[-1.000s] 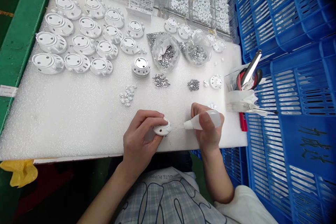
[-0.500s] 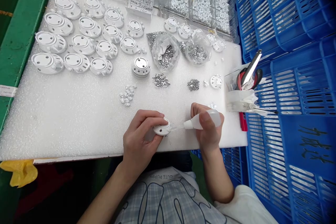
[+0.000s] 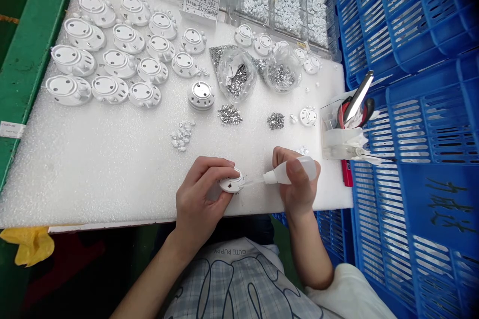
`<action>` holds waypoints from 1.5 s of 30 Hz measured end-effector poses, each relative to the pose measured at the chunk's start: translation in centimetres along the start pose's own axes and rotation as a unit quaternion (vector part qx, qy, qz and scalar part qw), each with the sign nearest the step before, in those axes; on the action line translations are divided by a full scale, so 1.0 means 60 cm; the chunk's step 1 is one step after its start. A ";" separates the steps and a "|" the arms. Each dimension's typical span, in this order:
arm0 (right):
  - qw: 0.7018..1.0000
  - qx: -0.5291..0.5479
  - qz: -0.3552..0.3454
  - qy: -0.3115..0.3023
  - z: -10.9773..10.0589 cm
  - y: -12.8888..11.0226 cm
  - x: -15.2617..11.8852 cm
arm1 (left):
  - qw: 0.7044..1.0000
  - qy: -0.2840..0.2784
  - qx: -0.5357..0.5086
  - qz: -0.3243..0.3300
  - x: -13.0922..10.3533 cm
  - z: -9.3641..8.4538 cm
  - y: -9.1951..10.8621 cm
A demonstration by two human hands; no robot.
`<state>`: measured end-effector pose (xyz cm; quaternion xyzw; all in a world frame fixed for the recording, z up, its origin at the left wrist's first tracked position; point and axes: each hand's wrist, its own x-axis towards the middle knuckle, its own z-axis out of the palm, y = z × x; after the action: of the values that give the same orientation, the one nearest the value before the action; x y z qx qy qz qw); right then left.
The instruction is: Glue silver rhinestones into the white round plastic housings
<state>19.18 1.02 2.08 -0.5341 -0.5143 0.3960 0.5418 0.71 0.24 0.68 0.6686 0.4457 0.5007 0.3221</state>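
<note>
Near the front edge of the white foam board [image 3: 93, 169], my left hand [image 3: 200, 199] grips a small round white part [image 3: 232, 184] by its sides, tilted up. My right hand [image 3: 299, 184] is wrapped around a translucent squeeze bottle [image 3: 286, 171] with a white cap. Its thin clear nozzle points left and its tip meets the right rim of the part, or nearly so. Beyond the hands lie a pile of small white pieces [image 3: 181, 135], two heaps of tiny silvery bits [image 3: 229, 114] [image 3: 276, 120], and a stack of round white parts [image 3: 201, 94].
Rows of white parts [image 3: 118, 63] cover the back left. Two plastic bags [image 3: 237, 75] [image 3: 282, 72] of silvery pieces sit mid-back, behind them a paper label [image 3: 201, 0] and clear trays [image 3: 288, 0]. A tool holder [image 3: 340, 142] with scissors stands right, beside blue crates [image 3: 430, 134].
The bottle in my right hand has shifted very slightly to the right. My left hand and the white part have barely moved.
</note>
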 end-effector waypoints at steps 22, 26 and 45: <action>0.999 -0.013 0.024 0.030 -0.002 0.016 0.023 | 0.999 0.010 -0.034 -0.011 -0.004 0.001 -0.004; 0.985 -0.172 -0.015 -0.020 0.009 0.018 0.015 | 0.996 0.051 -0.056 -0.037 -0.007 0.003 -0.007; 0.974 -0.196 -0.018 0.108 -0.046 -0.015 -0.070 | 0.990 0.064 -0.114 -0.052 -0.006 0.001 -0.006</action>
<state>21.13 -3.65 2.70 -0.6603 -0.5299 0.2170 0.4859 0.60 0.04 0.19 0.5700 0.4394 0.5727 0.3925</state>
